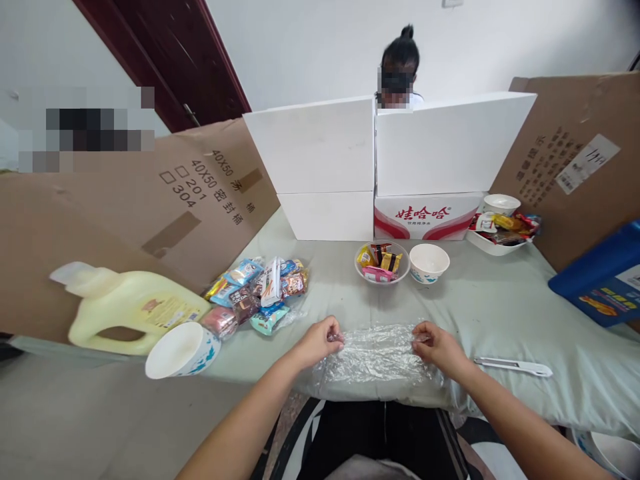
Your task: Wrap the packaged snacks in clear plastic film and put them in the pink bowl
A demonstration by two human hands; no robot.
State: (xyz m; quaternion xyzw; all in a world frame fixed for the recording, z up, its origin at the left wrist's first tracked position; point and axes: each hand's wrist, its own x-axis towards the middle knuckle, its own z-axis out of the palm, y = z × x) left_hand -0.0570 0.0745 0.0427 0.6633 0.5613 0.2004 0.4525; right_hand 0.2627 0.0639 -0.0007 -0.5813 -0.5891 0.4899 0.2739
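Observation:
A crinkled sheet of clear plastic film [377,353] stretches across the table's front edge. My left hand [323,340] pinches its left end, and my right hand [436,345] pinches its right end. Beyond it stands a clear round bowl [357,263] holding several small snack packets, with a white paper bowl [430,262] close on its right. A white utility knife [515,367] lies to the right of my right hand. Left of my left hand, a pile of wrapped snacks [250,300] rests on clear plastic.
A yellow detergent jug [130,310] and a paper bowl [183,352] are at the left edge. White boxes [320,160] wall off the back, a person behind them. A loaded white tray [495,247] and a blue jug [600,273] stand right, by cardboard panels [580,140].

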